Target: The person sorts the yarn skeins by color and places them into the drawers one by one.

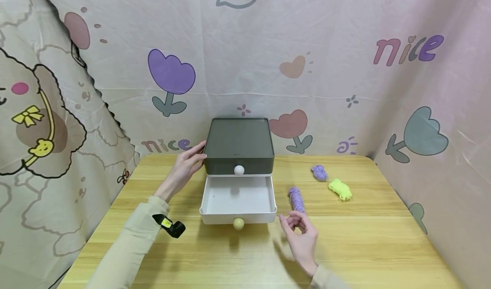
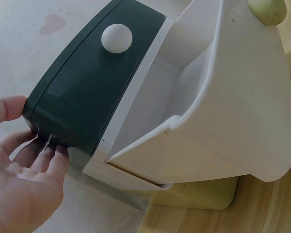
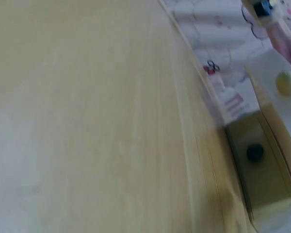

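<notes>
A small drawer box with a dark green top (image 1: 241, 137) stands on the table. Its white drawer (image 1: 215, 218), which has a pale green knob (image 1: 238, 224), is pulled out; nothing shows inside. My left hand (image 1: 186, 163) rests its fingers against the box's left side. In the left wrist view, the thumb and fingertips of that hand (image 2: 29, 170) touch the dark green part (image 2: 82, 82). My right hand (image 1: 303, 238), fingers loosely bent and holding nothing visible, hovers right of the drawer's front corner. Just beyond it lies a long purple yarn bundle (image 1: 296, 198), its near end hidden by the fingers.
A small purple yarn bundle (image 1: 319, 172) and a bright yellow-green one (image 1: 340, 189) lie farther back on the right of the wooden table (image 1: 368, 238). Under the white drawer is a yellowish drawer (image 3: 266, 179) with a dark knob, pushed in. A printed cloth (image 1: 238, 67) hangs behind.
</notes>
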Motion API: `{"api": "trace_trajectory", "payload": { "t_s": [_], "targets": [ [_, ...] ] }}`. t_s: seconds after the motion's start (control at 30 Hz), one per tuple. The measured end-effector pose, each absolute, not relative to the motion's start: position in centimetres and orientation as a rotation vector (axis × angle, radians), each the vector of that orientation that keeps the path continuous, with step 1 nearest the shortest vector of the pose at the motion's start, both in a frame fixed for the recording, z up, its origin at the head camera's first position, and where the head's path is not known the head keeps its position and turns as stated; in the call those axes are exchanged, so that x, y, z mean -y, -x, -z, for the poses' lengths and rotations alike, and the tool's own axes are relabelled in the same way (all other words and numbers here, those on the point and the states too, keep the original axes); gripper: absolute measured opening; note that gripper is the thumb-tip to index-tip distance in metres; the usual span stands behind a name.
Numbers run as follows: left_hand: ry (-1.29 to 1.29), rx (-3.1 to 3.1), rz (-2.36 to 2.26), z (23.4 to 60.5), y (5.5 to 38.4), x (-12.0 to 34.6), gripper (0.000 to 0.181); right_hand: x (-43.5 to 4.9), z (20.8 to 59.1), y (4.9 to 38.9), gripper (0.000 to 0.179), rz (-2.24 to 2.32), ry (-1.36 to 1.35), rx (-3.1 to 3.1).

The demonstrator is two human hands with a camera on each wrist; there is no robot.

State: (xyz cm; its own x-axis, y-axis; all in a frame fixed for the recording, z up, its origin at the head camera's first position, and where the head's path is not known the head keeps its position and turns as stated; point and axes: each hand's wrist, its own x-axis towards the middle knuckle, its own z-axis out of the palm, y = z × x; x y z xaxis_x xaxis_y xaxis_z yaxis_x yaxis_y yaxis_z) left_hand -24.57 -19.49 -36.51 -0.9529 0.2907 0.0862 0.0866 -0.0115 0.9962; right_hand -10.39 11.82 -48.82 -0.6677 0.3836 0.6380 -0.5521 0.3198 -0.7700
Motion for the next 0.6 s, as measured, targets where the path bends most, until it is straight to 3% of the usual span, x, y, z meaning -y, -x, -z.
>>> {"api": "trace_trajectory", "payload": {
  "t_s": [0.17, 0.6],
  "targets": [
    [-0.407, -2.102, -2.095, 36.5, 24.6, 19.5, 0.06, -12.7, 48.0, 10.7, 0.025, -1.488, -0.05, 1.79],
    [-0.407, -2.096, -2.11, 36.5, 24.6, 19.5, 0.06, -16.0, 51.8, 13.5, 0.041, -1.337, 0.234, 2.029]
  ]
}}
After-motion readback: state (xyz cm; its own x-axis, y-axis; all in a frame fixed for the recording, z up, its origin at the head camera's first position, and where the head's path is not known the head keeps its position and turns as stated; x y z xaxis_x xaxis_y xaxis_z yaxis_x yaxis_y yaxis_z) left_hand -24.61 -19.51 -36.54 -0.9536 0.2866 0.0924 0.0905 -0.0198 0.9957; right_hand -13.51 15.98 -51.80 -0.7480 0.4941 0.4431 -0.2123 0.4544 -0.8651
